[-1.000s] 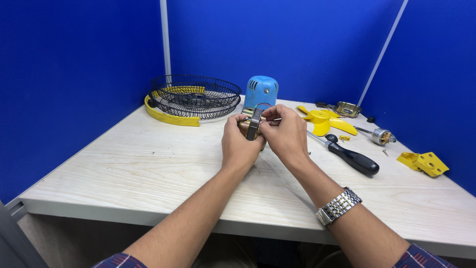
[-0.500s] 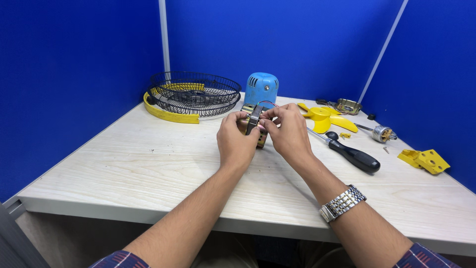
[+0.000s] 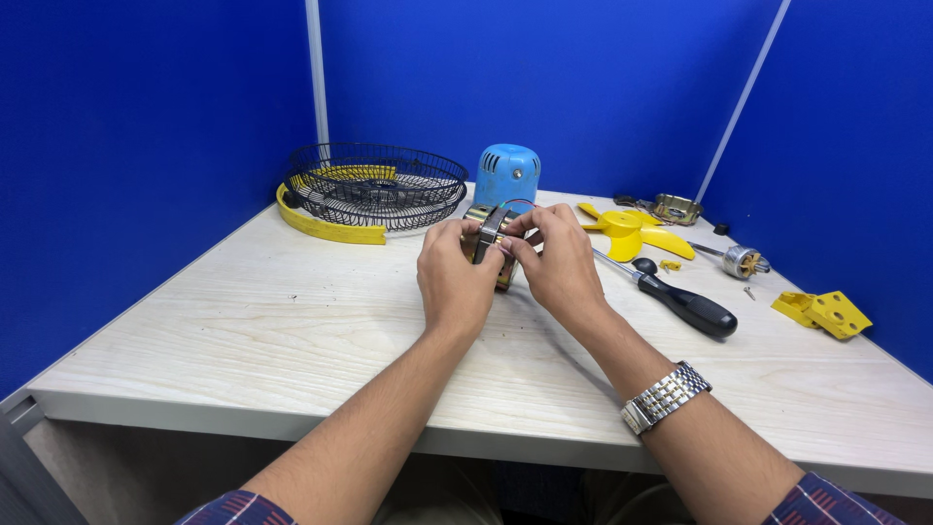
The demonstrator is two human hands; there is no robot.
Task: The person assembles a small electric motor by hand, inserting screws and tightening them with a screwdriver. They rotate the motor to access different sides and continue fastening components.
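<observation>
Nearest the camera, two checked sleeve cuffs at the bottom edge, bare forearms reaching forward over a pale wooden table [image 3: 243, 331]. Silver metal watch [image 3: 666, 397] on the right wrist.

Past the table's middle, left hand [image 3: 455, 277] and right hand [image 3: 559, 262] closed together around a small metal motor part [image 3: 491, 233], held just above the tabletop. Left hand clenched on its near-left side, thumb and fingertips pinching the top. Right hand gripping it from the right, fingers curled over the upper edge. Most of the part hidden by the hands; a grey metal band and brassy bits showing between the thumbs, a thin red wire looping at the top.

To the right of the hands, a black-handled screwdriver [image 3: 680, 301] lying flat, shaft pointing toward the hands. Further right, near the table's edge, a yellow plastic block [image 3: 826, 313]. A tiny yellow piece [image 3: 669, 264] and a small screw [image 3: 749, 291] lying loose nearby.

Just behind the hands, a blue rounded motor cover [image 3: 507, 175] standing upright. Left of it, a black wire fan guard [image 3: 377, 185] resting on a yellow ring [image 3: 321, 222]. Right of the cover, a yellow fan blade [image 3: 627, 228] lying flat, then a small metal rotor with shaft [image 3: 741, 260], and a brassy metal piece [image 3: 675, 207] close to the back.

Blue partition walls [image 3: 583, 87] on three sides.
</observation>
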